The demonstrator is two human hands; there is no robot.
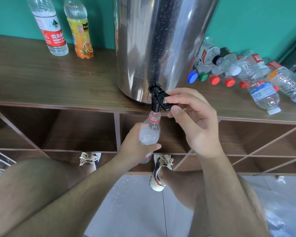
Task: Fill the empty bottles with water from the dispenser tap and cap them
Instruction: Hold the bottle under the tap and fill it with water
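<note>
Bottle [149,134], clear plastic, is gripped by left hand [135,144] under black tap [156,101] right hand [195,127] pinches.

wooden shelf top [41,79] bears dispenser [161,40] and bottles [261,93].

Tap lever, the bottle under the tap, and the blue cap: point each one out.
tap lever [161,96], head view, on its black arm.
bottle under the tap [149,134], head view, on its clear shoulder.
blue cap [192,76], head view, middle of the cap.

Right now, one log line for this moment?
step: filling | left grip: holds bottle under tap | right grip: pinches lever | bottle: uncapped, part full
</note>
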